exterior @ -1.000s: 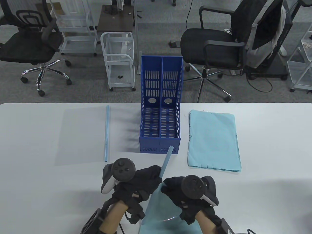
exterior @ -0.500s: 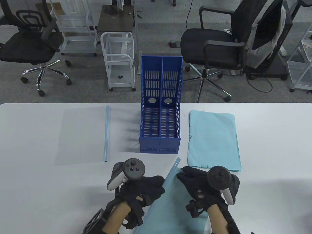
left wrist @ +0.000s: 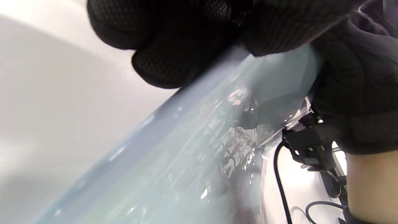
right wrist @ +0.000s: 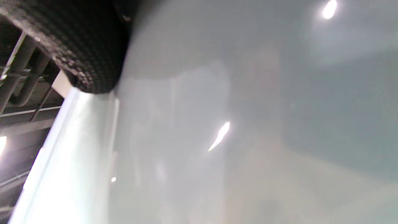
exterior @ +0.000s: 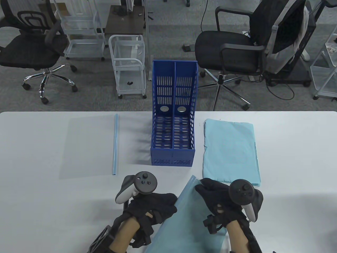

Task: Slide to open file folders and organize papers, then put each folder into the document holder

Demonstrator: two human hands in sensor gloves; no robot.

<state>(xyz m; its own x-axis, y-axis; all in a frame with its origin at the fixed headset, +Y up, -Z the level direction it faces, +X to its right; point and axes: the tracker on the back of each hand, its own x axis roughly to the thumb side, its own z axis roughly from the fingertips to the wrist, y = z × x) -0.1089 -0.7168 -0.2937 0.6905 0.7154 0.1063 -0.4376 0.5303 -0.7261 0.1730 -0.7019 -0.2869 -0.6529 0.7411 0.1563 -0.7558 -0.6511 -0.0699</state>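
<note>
A translucent blue folder (exterior: 188,216) with papers inside lies tilted at the table's front edge, between my hands. Its pale blue slide bar (exterior: 184,191) runs along its left edge. My left hand (exterior: 168,204) grips that bar near its middle, fingers curled over it; the left wrist view shows the fingers (left wrist: 161,65) pinching the folder's edge (left wrist: 174,161). My right hand (exterior: 204,188) holds the folder's far corner; in the right wrist view one fingertip (right wrist: 84,53) presses on the sheet (right wrist: 248,124). The blue two-slot document holder (exterior: 173,131) stands just beyond, with nothing in it.
A stack of light blue papers (exterior: 231,150) lies right of the holder. A second clear folder (exterior: 89,147) with its blue slide bar (exterior: 115,145) lies on the left. Office chairs and white carts stand beyond the table's far edge.
The slide bar, which stuck out well past the folder's far end, now sits level with it. My right hand has moved up and right to the folder's far corner; the left shifted slightly right.
</note>
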